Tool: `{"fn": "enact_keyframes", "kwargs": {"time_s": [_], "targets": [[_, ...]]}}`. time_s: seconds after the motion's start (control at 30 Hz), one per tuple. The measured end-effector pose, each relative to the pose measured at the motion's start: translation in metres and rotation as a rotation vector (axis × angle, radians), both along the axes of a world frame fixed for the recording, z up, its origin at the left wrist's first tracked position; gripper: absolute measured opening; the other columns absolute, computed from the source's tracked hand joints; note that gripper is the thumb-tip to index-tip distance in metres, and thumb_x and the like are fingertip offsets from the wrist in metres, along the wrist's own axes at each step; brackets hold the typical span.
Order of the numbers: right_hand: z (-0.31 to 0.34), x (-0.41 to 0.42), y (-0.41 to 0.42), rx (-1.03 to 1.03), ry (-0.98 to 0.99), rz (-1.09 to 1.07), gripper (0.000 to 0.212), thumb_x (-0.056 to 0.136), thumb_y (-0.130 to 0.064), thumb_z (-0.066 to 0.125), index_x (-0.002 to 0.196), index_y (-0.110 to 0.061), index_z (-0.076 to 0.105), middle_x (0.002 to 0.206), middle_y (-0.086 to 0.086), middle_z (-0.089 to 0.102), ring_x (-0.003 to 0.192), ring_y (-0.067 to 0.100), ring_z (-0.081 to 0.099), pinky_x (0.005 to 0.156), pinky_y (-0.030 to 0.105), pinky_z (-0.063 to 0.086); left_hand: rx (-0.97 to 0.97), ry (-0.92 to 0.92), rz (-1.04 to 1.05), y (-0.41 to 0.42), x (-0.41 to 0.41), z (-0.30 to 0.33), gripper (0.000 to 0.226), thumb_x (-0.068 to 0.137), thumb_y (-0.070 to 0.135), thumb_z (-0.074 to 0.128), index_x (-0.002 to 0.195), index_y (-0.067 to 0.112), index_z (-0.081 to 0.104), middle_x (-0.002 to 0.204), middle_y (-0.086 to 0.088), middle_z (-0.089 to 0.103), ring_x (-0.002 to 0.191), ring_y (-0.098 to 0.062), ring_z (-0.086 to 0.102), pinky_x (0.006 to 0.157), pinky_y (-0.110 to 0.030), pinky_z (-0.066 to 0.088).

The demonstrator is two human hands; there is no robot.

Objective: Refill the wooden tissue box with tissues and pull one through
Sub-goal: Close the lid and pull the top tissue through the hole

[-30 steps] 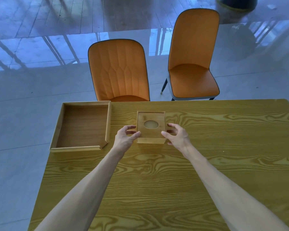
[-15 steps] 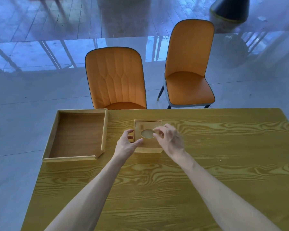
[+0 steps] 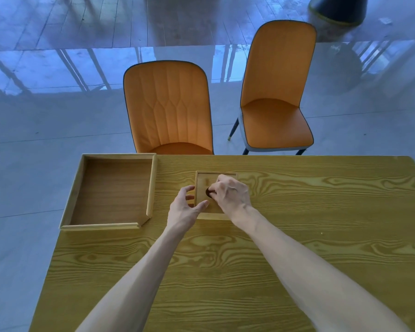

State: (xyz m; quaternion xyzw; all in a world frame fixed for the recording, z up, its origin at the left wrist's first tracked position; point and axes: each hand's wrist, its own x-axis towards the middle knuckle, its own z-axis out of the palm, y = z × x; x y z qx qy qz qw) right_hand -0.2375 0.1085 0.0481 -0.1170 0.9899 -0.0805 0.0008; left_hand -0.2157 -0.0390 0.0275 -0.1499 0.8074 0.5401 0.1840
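Note:
The small square wooden tissue box (image 3: 204, 182) sits on the table, its lid on, with a round hole in the top. My left hand (image 3: 185, 209) rests against the box's left side, thumb on the near left corner and fingers spread along the wall. My right hand (image 3: 230, 195) lies over the lid, its fingertips curled into the round hole, which shows dark under them. No tissues are in view.
A shallow wooden tray (image 3: 151, 188) with nothing in it lies at the table's far left corner, left of the box. Two orange chairs (image 3: 168, 109) stand beyond the far edge of the yellow wood-grain table (image 3: 321, 200).
My right hand moved from the box's right side onto the lid and hooked its fingers into the hole. My left hand stayed at the left side.

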Motion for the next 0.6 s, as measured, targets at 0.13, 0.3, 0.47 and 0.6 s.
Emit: {"fn": "enact_keyframes", "kwargs": {"time_s": [0.13, 0.3, 0.47, 0.6], "targets": [[-0.003, -0.004, -0.002, 0.000, -0.025, 0.019, 0.018, 0.096, -0.022, 0.060, 0.103, -0.017, 0.076, 0.102, 0.002, 0.067, 0.098, 0.016, 0.065, 0.073, 0.022, 0.051, 0.009, -0.003, 0.008, 0.000, 0.000, -0.001, 0.064, 0.082, 0.033, 0.078, 0.137, 0.028, 0.047, 0.117, 0.004, 0.057, 0.097, -0.014, 0.061, 0.081, -0.029, 0.052], [-0.007, -0.005, -0.001, 0.058, -0.036, 0.058, 0.013, 0.093, -0.014, 0.062, 0.094, -0.009, 0.075, 0.093, 0.004, 0.066, 0.088, 0.017, 0.066, 0.062, 0.022, 0.047, 0.019, -0.011, 0.017, 0.000, 0.001, -0.002, 0.064, 0.082, 0.033, 0.078, 0.138, 0.026, 0.048, 0.118, 0.003, 0.059, 0.098, -0.015, 0.063, 0.081, -0.029, 0.053], [-0.009, -0.004, 0.004, 0.047, -0.047, 0.079, 0.010, 0.091, -0.013, 0.064, 0.088, -0.008, 0.072, 0.089, 0.004, 0.064, 0.081, 0.017, 0.065, 0.055, 0.020, 0.042, 0.029, -0.015, 0.027, 0.001, 0.002, -0.001, 0.061, 0.082, 0.034, 0.077, 0.136, 0.028, 0.049, 0.118, 0.002, 0.060, 0.094, -0.014, 0.064, 0.083, -0.035, 0.056], [-0.007, 0.007, 0.011, -0.117, -0.024, 0.037, 0.014, 0.092, -0.021, 0.067, 0.097, -0.009, 0.071, 0.096, 0.005, 0.064, 0.087, 0.017, 0.066, 0.061, 0.023, 0.053, 0.023, -0.012, 0.023, 0.001, 0.002, -0.001, 0.060, 0.083, 0.034, 0.076, 0.136, 0.028, 0.049, 0.119, 0.002, 0.061, 0.096, -0.016, 0.063, 0.082, -0.032, 0.054]]}}
